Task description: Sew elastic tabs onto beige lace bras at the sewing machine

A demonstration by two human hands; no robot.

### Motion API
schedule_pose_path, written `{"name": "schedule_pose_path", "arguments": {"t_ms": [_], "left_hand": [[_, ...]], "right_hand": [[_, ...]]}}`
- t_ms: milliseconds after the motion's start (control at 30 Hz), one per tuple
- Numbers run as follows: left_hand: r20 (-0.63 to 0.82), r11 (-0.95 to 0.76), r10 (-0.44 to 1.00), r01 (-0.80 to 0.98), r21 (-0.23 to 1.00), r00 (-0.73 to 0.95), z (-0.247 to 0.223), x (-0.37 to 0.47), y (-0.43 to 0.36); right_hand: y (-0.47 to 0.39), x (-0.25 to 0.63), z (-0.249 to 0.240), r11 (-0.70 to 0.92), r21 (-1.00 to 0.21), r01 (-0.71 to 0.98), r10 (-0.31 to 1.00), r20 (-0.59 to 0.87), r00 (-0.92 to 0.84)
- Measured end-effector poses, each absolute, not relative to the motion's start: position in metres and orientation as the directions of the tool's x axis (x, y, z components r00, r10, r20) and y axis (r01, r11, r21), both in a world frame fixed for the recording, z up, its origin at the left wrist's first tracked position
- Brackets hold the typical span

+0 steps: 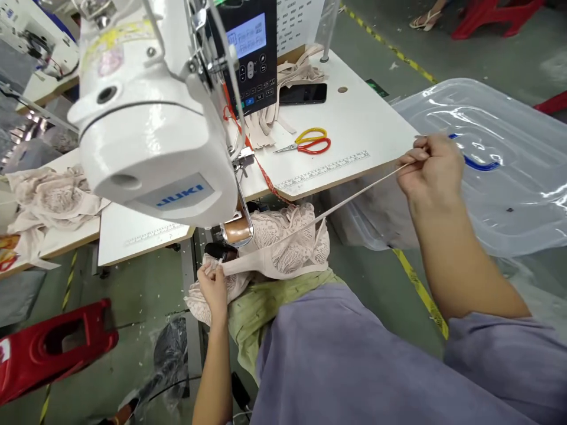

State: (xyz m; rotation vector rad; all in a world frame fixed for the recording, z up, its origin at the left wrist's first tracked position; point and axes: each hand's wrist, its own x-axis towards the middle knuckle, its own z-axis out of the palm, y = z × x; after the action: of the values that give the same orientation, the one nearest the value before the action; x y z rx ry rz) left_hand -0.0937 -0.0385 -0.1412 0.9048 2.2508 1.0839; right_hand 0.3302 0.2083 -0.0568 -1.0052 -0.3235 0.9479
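Note:
A pale pink lace bra [290, 242] lies across my lap, over a green cloth [274, 295], just below the sewing machine [150, 141]. My left hand [214, 289] pinches the bra's side band near the machine's sewing arm. Out to the right, my right hand [432, 165] is closed on the far end of a thin strap [354, 196], which is pulled taut and slants down to the bra. The fingertips of both hands are pressed together.
Yellow-and-red-handled scissors [312, 140], a phone [303, 93] and a printed ruler strip [325, 168] are on the white table. A clear plastic bin lid [500, 159] is at right. More lace pieces [57, 198] lie at left, above a red stool [57, 348].

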Motion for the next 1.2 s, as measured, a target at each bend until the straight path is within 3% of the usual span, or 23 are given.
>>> {"name": "schedule_pose_path", "arguments": {"t_ms": [100, 167, 233, 333, 500, 600, 767, 933, 1000, 1133, 1200], "left_hand": [[0.003, 0.384, 0.741, 0.428, 0.818, -0.672, -0.138, -0.076, -0.028], [0.035, 0.299, 0.823, 0.484, 0.822, -0.567, -0.125, -0.065, -0.023], [0.029, 0.202, 0.914, 0.516, 0.832, -0.405, -0.105, -0.056, -0.020], [0.017, 0.066, 0.988, 0.521, 0.851, -0.153, -0.068, -0.047, -0.022], [-0.040, -0.023, 0.995, 0.593, 0.805, 0.093, -0.031, -0.042, -0.029], [0.020, -0.085, 0.994, 0.645, 0.760, 0.108, -0.032, -0.040, -0.031], [0.149, -0.165, 0.985, 0.755, 0.635, 0.090, -0.047, -0.039, -0.033], [0.305, -0.235, 0.947, 0.871, 0.431, 0.105, -0.057, -0.037, -0.034], [0.288, -0.216, 0.954, 0.864, 0.455, 0.086, -0.057, -0.037, -0.033], [0.042, -0.089, 0.996, 0.691, 0.717, 0.085, -0.048, -0.043, -0.030], [-0.046, -0.021, 0.994, 0.609, 0.793, 0.094, -0.041, -0.048, -0.030]], "right_hand": [[0.178, 0.294, -0.055, 0.094, -0.915, -0.391, 0.917, -0.073, 0.392], [0.143, 0.256, -0.057, 0.020, -0.992, -0.126, 1.000, 0.018, 0.016], [0.106, 0.218, -0.059, 0.120, -0.979, 0.166, 0.898, 0.036, -0.438], [0.069, 0.178, -0.060, 0.322, -0.903, 0.285, 0.679, 0.011, -0.734], [0.057, 0.155, -0.057, 0.464, -0.829, 0.312, 0.619, 0.052, -0.784], [0.059, 0.153, -0.052, 0.480, -0.822, 0.308, 0.571, 0.026, -0.820], [0.066, 0.151, -0.046, 0.355, -0.871, 0.340, 0.530, -0.112, -0.841], [0.068, 0.147, -0.049, 0.339, -0.899, 0.277, 0.564, -0.041, -0.825], [0.067, 0.147, -0.050, 0.281, -0.917, 0.281, 0.600, -0.060, -0.798], [0.074, 0.150, -0.054, 0.017, -0.964, 0.264, 0.690, -0.180, -0.701], [0.080, 0.153, -0.056, -0.077, -0.975, 0.207, 0.712, -0.199, -0.674]]}}
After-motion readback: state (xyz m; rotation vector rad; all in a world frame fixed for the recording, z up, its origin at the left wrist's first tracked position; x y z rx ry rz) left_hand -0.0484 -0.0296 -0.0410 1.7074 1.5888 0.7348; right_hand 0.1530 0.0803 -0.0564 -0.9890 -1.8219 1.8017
